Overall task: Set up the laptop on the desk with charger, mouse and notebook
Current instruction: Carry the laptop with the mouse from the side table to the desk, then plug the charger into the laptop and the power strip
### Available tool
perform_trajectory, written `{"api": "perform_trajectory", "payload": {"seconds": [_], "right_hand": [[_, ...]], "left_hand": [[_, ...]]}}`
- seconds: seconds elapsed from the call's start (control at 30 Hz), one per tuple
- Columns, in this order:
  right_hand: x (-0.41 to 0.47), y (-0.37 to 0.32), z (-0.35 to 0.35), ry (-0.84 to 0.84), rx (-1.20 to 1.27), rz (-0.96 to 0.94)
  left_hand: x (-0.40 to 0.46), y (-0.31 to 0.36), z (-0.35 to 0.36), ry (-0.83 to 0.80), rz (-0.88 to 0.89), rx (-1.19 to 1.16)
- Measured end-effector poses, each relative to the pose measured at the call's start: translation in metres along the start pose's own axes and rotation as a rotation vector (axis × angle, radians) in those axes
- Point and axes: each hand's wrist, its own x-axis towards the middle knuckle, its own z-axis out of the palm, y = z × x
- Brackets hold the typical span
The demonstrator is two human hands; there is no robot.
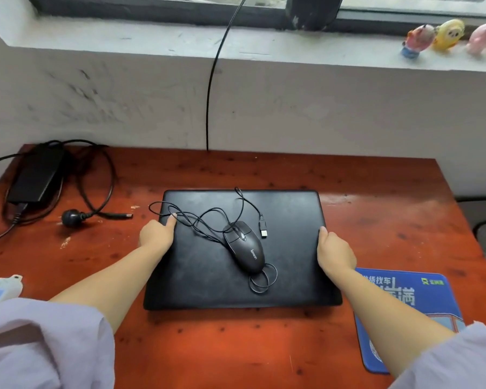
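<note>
My left hand and right hand grip the side edges of the closed, matte black laptop mid-desk, thumbs on top, other fingers hidden. A glossy corded mouse lies on its lid; the boxy charger sits at the far-left corner.

Mouse on laptop, charger left.

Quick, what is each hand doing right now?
Left hand: grips the left edge of the closed laptop, thumb on the lid.
Right hand: grips the laptop's right edge, thumb on top.
</note>
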Motion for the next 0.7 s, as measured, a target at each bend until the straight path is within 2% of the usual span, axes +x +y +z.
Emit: {"api": "perform_trajectory", "payload": {"seconds": [0.17, 0.33, 0.6, 0.7], "right_hand": [[0.007, 0.007, -0.003, 0.008, -0.092, -0.127], [0.009, 0.009, -0.005, 0.003, -0.15, -0.155], [0.008, 0.004, -0.01, -0.097, -0.068, -0.106], [0.01, -0.008, -0.017, -0.005, -0.069, -0.161]], "left_hand": [[0.003, 0.001, 0.003, 0.072, 0.04, 0.083], [-0.004, -0.001, 0.003, 0.118, 0.079, 0.009], [-0.028, -0.019, -0.006, -0.035, 0.14, 0.042], [-0.038, -0.038, -0.013, -0.074, 0.161, 0.042]]}}
